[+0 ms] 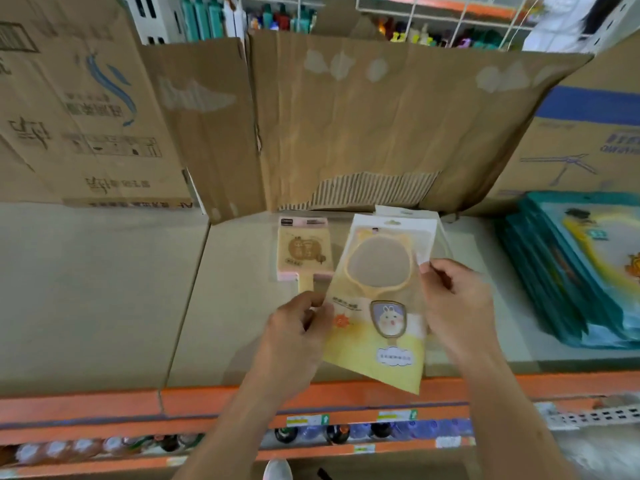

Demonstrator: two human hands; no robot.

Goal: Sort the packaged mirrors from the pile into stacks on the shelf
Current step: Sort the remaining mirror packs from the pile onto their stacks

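I hold a yellow packaged hand mirror (381, 306) with cat ears and a rabbit picture, tilted just above the grey shelf (121, 289). My left hand (301, 327) pinches its left edge near the middle. My right hand (453, 296) pinches its right edge higher up. Behind it a pink-and-yellow packaged square mirror (304, 251) lies flat on the shelf, its handle partly hidden by my left hand. Another clear package edge (408, 213) shows beneath the yellow one.
A stack of teal packaged items (571, 271) fills the shelf's right side. Cardboard boxes (363, 126) stand along the back. The orange shelf edge (242, 400) runs in front, with bottles on the level below.
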